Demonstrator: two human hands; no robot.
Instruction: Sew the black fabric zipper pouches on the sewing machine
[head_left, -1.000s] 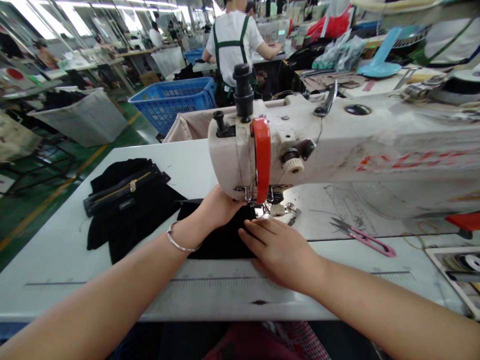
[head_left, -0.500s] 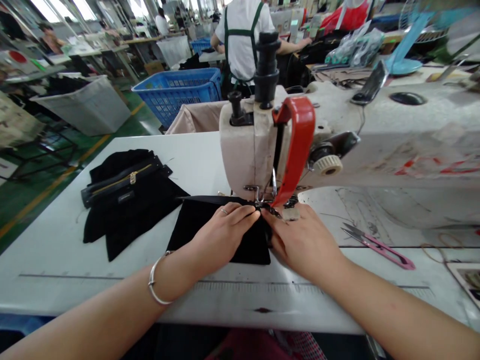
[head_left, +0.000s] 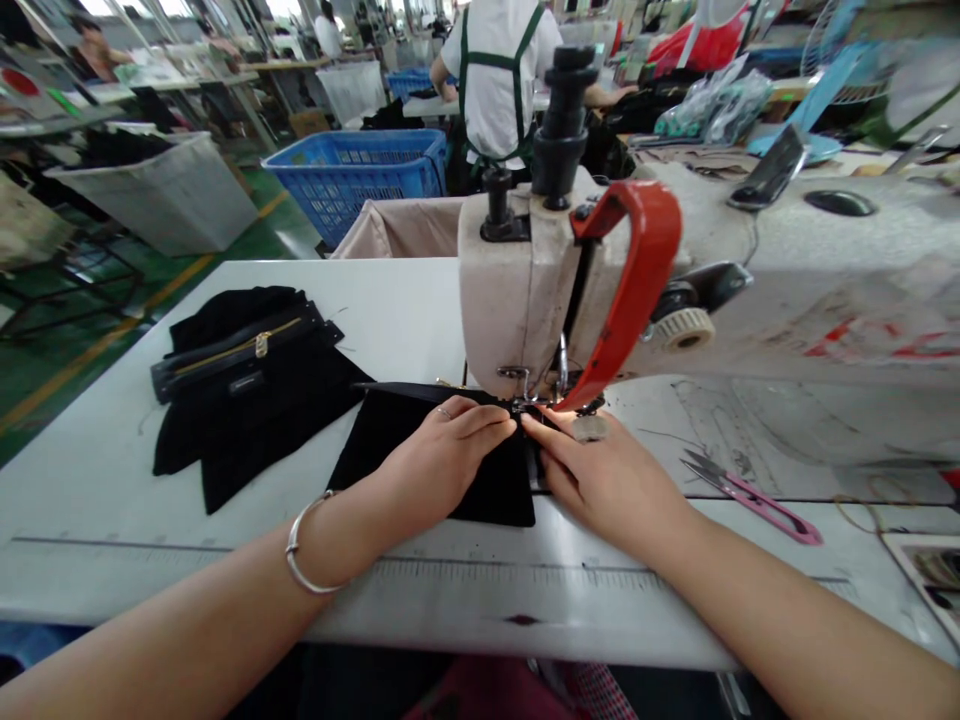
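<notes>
Bright, diffuse indoor light, with a soft, wide-angle view.
Windows (head_left: 175, 7) at the upper left burn out to white; the tabletop (head_left: 397, 310) reflects a pale sheen, and a glossy patch gleams on the green floor (head_left: 90, 365). A small warm glow (head_left: 553, 409) shows beneath the sewing machine head (head_left: 495, 290). Black fabric (head_left: 495, 480) swallows detail, the red lettering (head_left: 862, 338) smears, and the forearms (head_left: 187, 610) stretch toward the lower corners.

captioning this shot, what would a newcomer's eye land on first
Probably the curved red piece on the white sewing machine, right of centre. Below it, the left hand lies on black fabric, the right hand at its edge. A blue basket stands out beyond the table, upper left.
</notes>
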